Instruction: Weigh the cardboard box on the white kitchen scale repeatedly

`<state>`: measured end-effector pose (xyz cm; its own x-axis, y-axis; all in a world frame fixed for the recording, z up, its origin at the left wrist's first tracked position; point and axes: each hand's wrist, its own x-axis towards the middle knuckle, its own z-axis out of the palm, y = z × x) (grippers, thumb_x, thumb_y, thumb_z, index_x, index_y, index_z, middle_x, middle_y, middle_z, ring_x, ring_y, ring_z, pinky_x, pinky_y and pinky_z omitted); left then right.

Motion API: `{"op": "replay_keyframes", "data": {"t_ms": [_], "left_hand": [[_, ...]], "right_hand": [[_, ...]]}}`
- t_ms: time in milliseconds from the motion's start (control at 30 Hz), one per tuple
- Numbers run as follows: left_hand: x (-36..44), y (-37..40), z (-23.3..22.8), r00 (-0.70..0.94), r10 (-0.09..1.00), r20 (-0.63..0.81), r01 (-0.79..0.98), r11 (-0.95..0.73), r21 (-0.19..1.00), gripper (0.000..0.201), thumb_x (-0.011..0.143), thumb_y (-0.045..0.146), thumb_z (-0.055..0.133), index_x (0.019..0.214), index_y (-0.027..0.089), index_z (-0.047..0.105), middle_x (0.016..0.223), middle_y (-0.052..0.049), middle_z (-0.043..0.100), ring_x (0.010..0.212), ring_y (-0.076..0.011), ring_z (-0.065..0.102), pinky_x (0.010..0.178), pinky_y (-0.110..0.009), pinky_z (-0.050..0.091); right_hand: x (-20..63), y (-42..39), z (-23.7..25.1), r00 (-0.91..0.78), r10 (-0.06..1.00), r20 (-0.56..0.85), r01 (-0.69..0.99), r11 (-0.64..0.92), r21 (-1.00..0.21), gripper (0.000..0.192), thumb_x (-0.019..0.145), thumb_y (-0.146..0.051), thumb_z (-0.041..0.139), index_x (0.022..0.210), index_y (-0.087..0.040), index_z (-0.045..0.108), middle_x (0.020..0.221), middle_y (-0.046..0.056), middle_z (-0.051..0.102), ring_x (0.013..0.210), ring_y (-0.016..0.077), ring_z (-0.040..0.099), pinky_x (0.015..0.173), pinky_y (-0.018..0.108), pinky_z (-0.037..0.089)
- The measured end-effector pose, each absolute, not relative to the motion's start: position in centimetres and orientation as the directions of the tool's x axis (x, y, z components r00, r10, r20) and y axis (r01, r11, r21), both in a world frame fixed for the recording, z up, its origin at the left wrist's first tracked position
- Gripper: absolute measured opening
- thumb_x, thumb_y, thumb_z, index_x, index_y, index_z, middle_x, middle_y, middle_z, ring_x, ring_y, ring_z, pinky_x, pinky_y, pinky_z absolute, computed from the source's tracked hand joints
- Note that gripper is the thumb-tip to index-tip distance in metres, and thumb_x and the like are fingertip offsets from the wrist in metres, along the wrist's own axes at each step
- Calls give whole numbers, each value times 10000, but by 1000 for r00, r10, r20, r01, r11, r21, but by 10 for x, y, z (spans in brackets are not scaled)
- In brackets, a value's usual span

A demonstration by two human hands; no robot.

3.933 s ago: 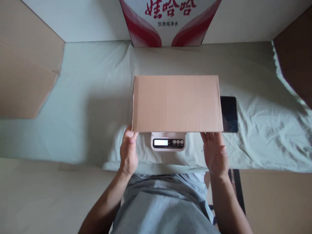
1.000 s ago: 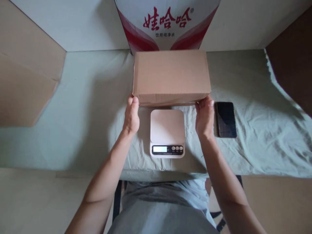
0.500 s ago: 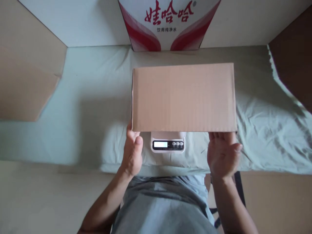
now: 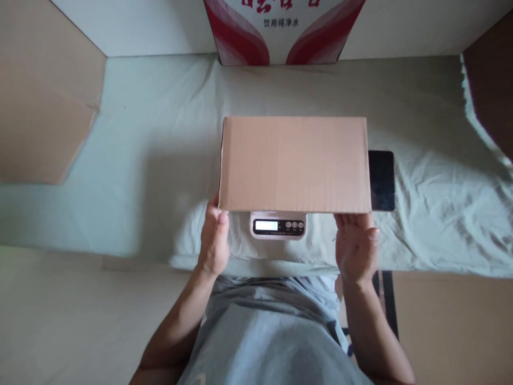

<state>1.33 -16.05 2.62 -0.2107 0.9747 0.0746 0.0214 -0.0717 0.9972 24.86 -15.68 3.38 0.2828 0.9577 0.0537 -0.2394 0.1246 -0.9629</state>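
A plain brown cardboard box (image 4: 295,164) is held between my two hands over a small white digital kitchen scale (image 4: 279,235). My left hand (image 4: 214,238) grips the box's lower left corner, thumb at the near edge. Under the lower right corner is my right hand (image 4: 356,246), palm up, its fingertips hidden beneath the box. The scale's lit display and buttons show in front of the box; its weighing plate is mostly covered. Whether the box touches the plate I cannot tell.
A black phone (image 4: 382,181) lies just right of the box on the green cloth (image 4: 168,107). Behind stands a red and white carton (image 4: 280,45) against the white wall. A large cardboard piece (image 4: 44,101) is at the left, a dark brown panel (image 4: 491,85) at the right.
Both hands have lowered the box toward the scale, and it looks smaller. The black phone, hidden before, now shows at its right. The view has tilted slightly downward.
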Motion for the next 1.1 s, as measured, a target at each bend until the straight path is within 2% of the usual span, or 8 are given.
{"op": "replay_keyframes", "data": {"t_ms": [133,233,433,567,667,900,1033,1100], "left_hand": [[11,-160,23,-315,948,49,84,-23,996,466,917,510,416,1283,244,526,1312,-82,559,1254,-239,494,1099,-410,362],[7,-163,18,-319,948,0,77,26,997,412,925,445,455,1277,245,532,1305,-71,574,1230,-219,522,1090,-376,374],[-6,-168,0,-229,964,-133,95,158,983,168,870,323,585,953,181,618,1016,-64,674,1088,-193,612,994,-299,454],[-11,-166,-4,-233,955,-183,121,215,969,165,852,333,601,869,170,597,848,-50,657,1039,-203,631,906,-294,503],[-12,-165,-2,-212,959,-190,125,219,968,177,857,347,600,841,171,596,842,-49,657,1000,-200,643,907,-305,510],[-2,-166,3,-365,927,82,162,-23,987,352,942,435,440,1162,206,592,1167,-98,625,1155,-227,572,1030,-395,439],[10,-164,8,-327,936,128,132,-88,987,288,954,430,420,1072,233,593,1113,-69,626,1053,-186,601,978,-352,475],[16,-161,13,-273,948,162,139,-127,982,294,956,449,402,1082,245,571,1158,-67,599,1101,-186,575,1016,-355,450]], "right_hand": [[254,-158,26,316,948,22,-265,111,-958,462,881,-550,381,1188,-299,618,1203,30,651,1201,231,561,1101,469,356],[261,-157,16,361,932,-17,-267,86,-960,437,895,-532,359,1144,-302,635,1140,24,680,1162,217,589,1090,470,372],[272,-158,-2,292,948,-127,-240,-56,-969,379,897,-513,418,1083,-279,650,1138,25,688,1135,207,608,1041,440,446],[274,-158,-7,298,943,-147,-236,-76,-969,334,904,-465,439,1060,-265,656,1123,23,688,1087,194,633,1035,425,455],[274,-159,-6,292,945,-149,-229,-82,-970,332,905,-457,434,1043,-257,660,1127,33,682,1100,199,622,1045,438,441],[267,-160,9,275,961,15,-158,60,-986,428,845,-540,453,1136,-269,611,1145,54,659,1131,232,594,1050,469,416],[262,-158,14,251,968,32,-101,59,-993,467,821,-569,468,1132,-257,624,1185,68,635,1156,256,568,1055,489,404],[261,-155,19,260,964,48,-70,68,-995,507,798,-591,481,1168,-266,603,1221,68,613,1193,267,541,1062,496,393]]}}
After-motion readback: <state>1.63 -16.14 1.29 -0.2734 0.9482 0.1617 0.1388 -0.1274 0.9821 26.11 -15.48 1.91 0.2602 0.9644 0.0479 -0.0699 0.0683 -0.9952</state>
